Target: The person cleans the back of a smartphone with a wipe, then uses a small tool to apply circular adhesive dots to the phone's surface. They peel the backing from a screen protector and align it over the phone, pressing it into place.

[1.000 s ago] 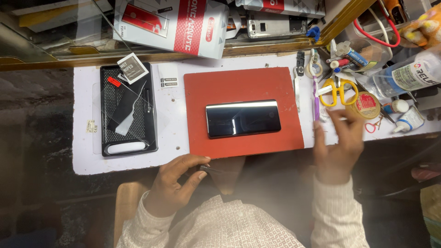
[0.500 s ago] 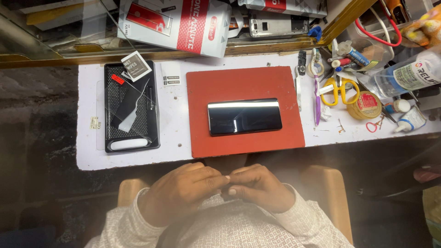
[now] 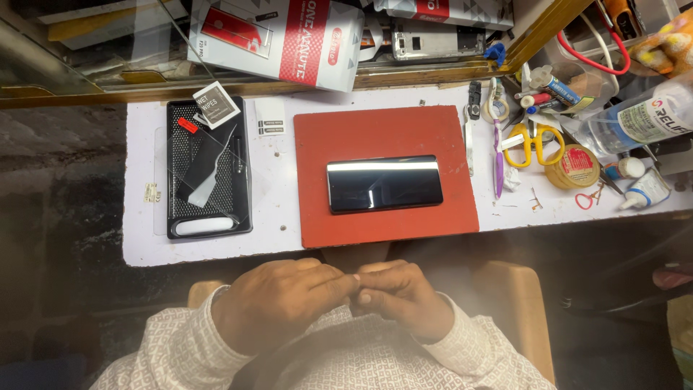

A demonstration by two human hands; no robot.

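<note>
Now both hands, left hand point(image 3: 278, 303) and right hand point(image 3: 404, 300), had withdrawn from the surface point(image 3: 278, 242), fingertips pinched together (contents unseen); phone point(image 3: 385, 183) lay untouched.

A white worktop point(image 3: 137, 245), brightly and evenly lit from above, with small marks near its front edge. Along the far edge, a wooden ledge point(image 3: 86, 97), yellow-brown and worn. Behind the ledge at the far left corner, a pane of glass point(image 3: 43, 50) with pale reflections. Left of the worktop, a dark mottled floor point(image 3: 65, 188), dimmer than the top. Below the near edge, a light wooden seat point(image 3: 516, 303), partly hidden. At the lower right, only deep shadow, too dark to read.
</note>
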